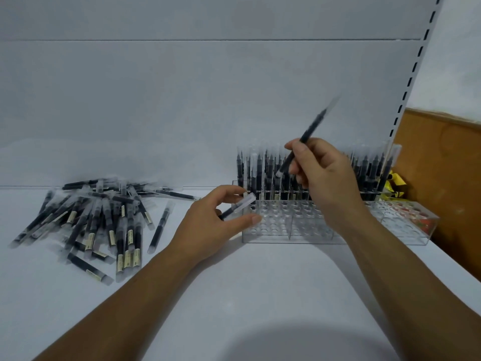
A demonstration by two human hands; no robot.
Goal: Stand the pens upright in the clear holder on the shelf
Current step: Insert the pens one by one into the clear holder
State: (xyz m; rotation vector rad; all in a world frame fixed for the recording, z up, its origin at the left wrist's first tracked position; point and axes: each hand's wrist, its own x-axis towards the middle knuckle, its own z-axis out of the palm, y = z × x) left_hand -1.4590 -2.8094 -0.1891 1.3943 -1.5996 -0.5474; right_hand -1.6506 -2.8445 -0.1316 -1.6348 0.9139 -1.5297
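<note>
A clear holder (270,237) with rows of round holes stands on the white shelf (234,295). Its back rows are filled with upright black pens (256,175); the front holes are empty. My right hand (322,175) pinches a black pen (309,131) that tilts up to the right above the holder. My left hand (213,225) holds a second pen (238,208) with a clear cap at the holder's left end. A heap of loose black pens (104,222) lies on the shelf to the left.
A white back panel rises behind the shelf, with a slotted upright (413,74) at the right. Beyond it are a brown wooden board (442,157) and something yellow (395,183). A red patterned thing shows through the holder's right end (413,217).
</note>
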